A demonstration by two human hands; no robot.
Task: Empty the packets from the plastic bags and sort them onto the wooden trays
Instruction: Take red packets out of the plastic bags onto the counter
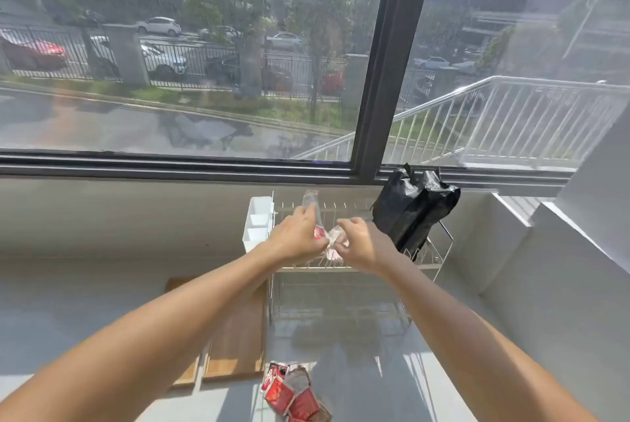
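Note:
Both arms reach out over the top shelf of a white wire rack (428,264). My left hand (295,237) and my right hand (361,244) both pinch a clear plastic bag (312,203) with red packets (319,234) inside, held just above the rack. A black plastic bag (414,210) leans on the rack's right end. Two wooden trays (235,343) lie side by side on the counter, left of the rack and partly under my left forearm. A loose heap of red and brown packets (293,394) lies on the counter near me.
A white plastic caddy (257,222) hangs on the rack's left end. The grey counter (68,319) runs up to a low wall under a big window. A white wall and ledge (545,251) close off the right side.

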